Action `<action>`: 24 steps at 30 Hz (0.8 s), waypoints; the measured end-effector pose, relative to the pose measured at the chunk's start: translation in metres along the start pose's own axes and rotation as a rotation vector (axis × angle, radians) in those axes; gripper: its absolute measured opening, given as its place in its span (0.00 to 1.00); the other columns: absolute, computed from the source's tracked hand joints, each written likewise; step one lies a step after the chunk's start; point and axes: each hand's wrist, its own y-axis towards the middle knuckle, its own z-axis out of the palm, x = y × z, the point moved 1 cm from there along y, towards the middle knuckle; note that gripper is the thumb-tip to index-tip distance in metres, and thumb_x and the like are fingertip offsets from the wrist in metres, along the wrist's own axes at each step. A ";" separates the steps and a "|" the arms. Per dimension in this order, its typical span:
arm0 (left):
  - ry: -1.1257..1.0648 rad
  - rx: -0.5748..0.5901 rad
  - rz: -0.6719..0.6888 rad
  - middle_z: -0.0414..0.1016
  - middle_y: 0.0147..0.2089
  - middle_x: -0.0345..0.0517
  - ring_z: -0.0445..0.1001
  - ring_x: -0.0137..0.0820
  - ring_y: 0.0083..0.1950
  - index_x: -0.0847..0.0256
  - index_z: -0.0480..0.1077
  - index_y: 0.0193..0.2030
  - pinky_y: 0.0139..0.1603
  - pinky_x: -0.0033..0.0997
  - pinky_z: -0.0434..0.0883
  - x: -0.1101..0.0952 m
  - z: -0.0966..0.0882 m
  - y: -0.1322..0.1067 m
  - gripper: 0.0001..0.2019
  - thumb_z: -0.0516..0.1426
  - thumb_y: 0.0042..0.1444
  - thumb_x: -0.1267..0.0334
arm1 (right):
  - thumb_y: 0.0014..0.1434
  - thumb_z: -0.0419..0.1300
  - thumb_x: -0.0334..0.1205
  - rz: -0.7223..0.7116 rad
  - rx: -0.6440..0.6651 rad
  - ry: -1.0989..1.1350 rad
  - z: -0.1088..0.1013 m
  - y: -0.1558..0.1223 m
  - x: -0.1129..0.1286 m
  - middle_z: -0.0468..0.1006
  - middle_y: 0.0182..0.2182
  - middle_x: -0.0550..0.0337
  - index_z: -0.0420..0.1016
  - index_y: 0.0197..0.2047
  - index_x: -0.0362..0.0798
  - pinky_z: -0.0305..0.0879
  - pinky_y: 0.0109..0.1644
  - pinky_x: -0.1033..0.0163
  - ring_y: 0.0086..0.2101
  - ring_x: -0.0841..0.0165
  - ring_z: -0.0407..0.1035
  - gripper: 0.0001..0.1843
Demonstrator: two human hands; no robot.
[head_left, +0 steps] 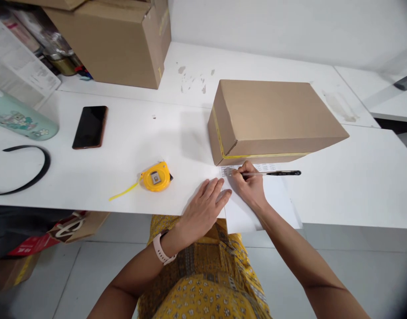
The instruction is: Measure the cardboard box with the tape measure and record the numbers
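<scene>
My right hand (250, 182) is closed round a black-and-clear pen (276, 173), its tip against a white sheet of paper (276, 199). Rows of writing show along the paper's upper part, and its lower end hangs over the table edge. Flat beside the paper, with fingers stretched out, lies my left hand (205, 206); its fingertips reach the sheet's left edge. Just beyond both hands stands a closed cardboard box (276, 110) with a yellow tape strip along its lower side, covering the paper's top. To the left rests a yellow tape measure (156, 176) with a short length of blade out.
On the white table (123, 177) at left are a phone (90, 127), a green bottle (22, 116) and a black headband (45, 164). A larger cardboard box (113, 46) stands at the back left. Below the table's front edge is a paper bag (90, 226).
</scene>
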 end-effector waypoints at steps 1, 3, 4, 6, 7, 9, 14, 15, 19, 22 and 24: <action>-0.002 0.001 -0.003 0.53 0.76 0.69 0.56 0.54 0.76 0.68 0.56 0.72 0.74 0.58 0.58 0.000 -0.001 0.000 0.33 0.59 0.61 0.65 | 0.55 0.63 0.38 0.007 -0.021 0.023 -0.002 -0.002 0.003 0.62 0.20 0.68 0.59 0.23 0.51 0.54 0.28 0.64 0.24 0.72 0.57 0.16; -0.011 0.004 -0.008 0.53 0.76 0.69 0.55 0.54 0.76 0.68 0.56 0.72 0.75 0.57 0.57 0.000 -0.002 0.000 0.35 0.61 0.60 0.65 | 0.59 0.63 0.41 0.018 -0.054 0.089 -0.009 -0.011 0.009 0.63 0.20 0.69 0.61 0.26 0.51 0.54 0.27 0.64 0.22 0.73 0.56 0.15; -0.018 0.007 -0.009 0.53 0.76 0.68 0.55 0.54 0.77 0.67 0.56 0.72 0.75 0.56 0.57 0.000 -0.002 0.000 0.35 0.62 0.59 0.65 | 0.62 0.61 0.43 0.010 -0.061 0.126 -0.013 -0.017 0.013 0.65 0.20 0.69 0.64 0.29 0.52 0.54 0.26 0.64 0.21 0.73 0.57 0.13; -0.030 0.014 -0.011 0.53 0.77 0.67 0.54 0.52 0.77 0.67 0.55 0.72 0.76 0.55 0.55 0.000 -0.002 0.000 0.37 0.63 0.58 0.65 | 0.67 0.58 0.49 -0.035 -0.079 0.166 -0.026 -0.028 0.018 0.72 0.23 0.66 0.68 0.38 0.52 0.55 0.26 0.64 0.21 0.72 0.60 0.10; -0.034 0.015 -0.012 0.53 0.77 0.67 0.53 0.52 0.78 0.66 0.55 0.72 0.77 0.54 0.54 0.000 -0.002 0.000 0.38 0.63 0.57 0.65 | 0.68 0.57 0.51 -0.062 -0.109 0.144 -0.034 -0.033 0.019 0.74 0.25 0.64 0.69 0.41 0.53 0.57 0.26 0.63 0.21 0.71 0.63 0.12; -0.036 0.018 -0.018 0.52 0.77 0.66 0.52 0.51 0.78 0.65 0.54 0.72 0.77 0.54 0.53 0.000 -0.001 -0.001 0.39 0.64 0.57 0.64 | 0.69 0.54 0.54 -0.078 -0.198 -0.025 -0.057 -0.035 0.014 0.77 0.28 0.61 0.69 0.42 0.52 0.61 0.30 0.62 0.23 0.69 0.67 0.14; -0.050 0.014 -0.023 0.52 0.77 0.67 0.51 0.51 0.78 0.64 0.53 0.72 0.77 0.55 0.53 0.001 0.003 -0.002 0.38 0.64 0.57 0.65 | 0.66 0.54 0.42 0.131 -0.264 -0.775 -0.122 -0.005 -0.023 0.61 0.19 0.67 0.65 0.36 0.53 0.50 0.34 0.59 0.21 0.67 0.57 0.06; -0.053 0.008 -0.021 0.51 0.77 0.67 0.50 0.50 0.79 0.64 0.53 0.72 0.77 0.56 0.53 0.001 0.004 -0.002 0.38 0.63 0.57 0.66 | 0.65 0.54 0.39 0.212 -0.253 -0.896 -0.132 0.003 -0.030 0.56 0.18 0.68 0.63 0.35 0.53 0.48 0.34 0.58 0.21 0.66 0.55 0.06; -0.055 0.006 -0.017 0.49 0.78 0.67 0.49 0.51 0.79 0.64 0.52 0.73 0.77 0.56 0.53 0.003 0.008 -0.003 0.40 0.64 0.56 0.66 | 0.67 0.52 0.37 0.349 -0.158 -1.036 -0.154 0.021 -0.046 0.50 0.19 0.69 0.58 0.32 0.54 0.45 0.37 0.52 0.23 0.65 0.54 0.11; -0.055 0.016 -0.024 0.49 0.78 0.66 0.49 0.53 0.79 0.64 0.52 0.73 0.77 0.57 0.53 0.003 0.008 -0.002 0.42 0.66 0.55 0.66 | 0.65 0.52 0.32 0.338 -0.138 -0.988 -0.161 0.023 -0.051 0.51 0.19 0.68 0.58 0.34 0.54 0.45 0.38 0.49 0.23 0.66 0.52 0.09; -0.058 0.021 -0.031 0.49 0.78 0.65 0.49 0.53 0.79 0.63 0.52 0.73 0.77 0.57 0.52 0.000 0.006 -0.002 0.42 0.65 0.55 0.66 | 0.62 0.53 0.28 0.339 -0.156 -0.959 -0.167 0.022 -0.057 0.52 0.19 0.68 0.62 0.39 0.55 0.45 0.38 0.48 0.23 0.66 0.50 0.09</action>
